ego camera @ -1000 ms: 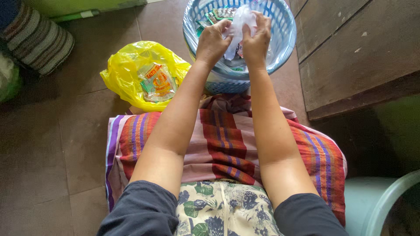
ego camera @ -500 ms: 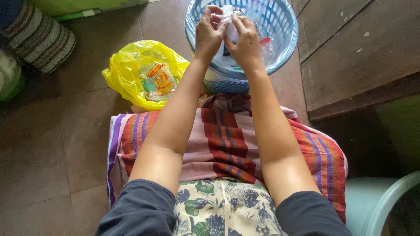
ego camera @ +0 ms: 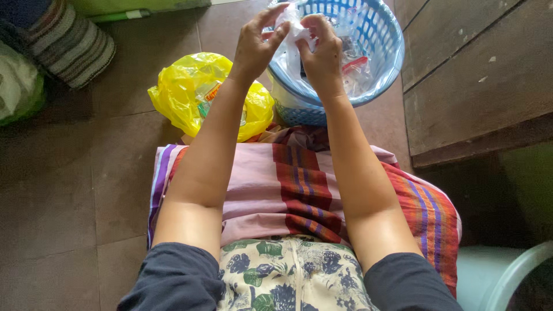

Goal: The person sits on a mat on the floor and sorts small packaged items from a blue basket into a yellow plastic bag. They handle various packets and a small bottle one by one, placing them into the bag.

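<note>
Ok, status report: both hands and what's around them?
Left hand and right hand pinching a clear plastic bag. Over blue basket. Yellow bag beside it.

hands: 2 (left hand [ego camera: 253,49], right hand [ego camera: 322,55]) | clear plastic bag [ego camera: 290,26]: 1 | blue plastic basket [ego camera: 387,57]: 1 | yellow plastic bag [ego camera: 184,95]: 1 | striped cushion [ego camera: 72,40]: 1

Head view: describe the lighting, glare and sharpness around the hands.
Head view: soft, even daylight, no hard shadows; glare whitens the clear plastic bag pinched by left hand and right hand; yellow bag shines; hands slightly soft, top edge crops fingers.
</note>
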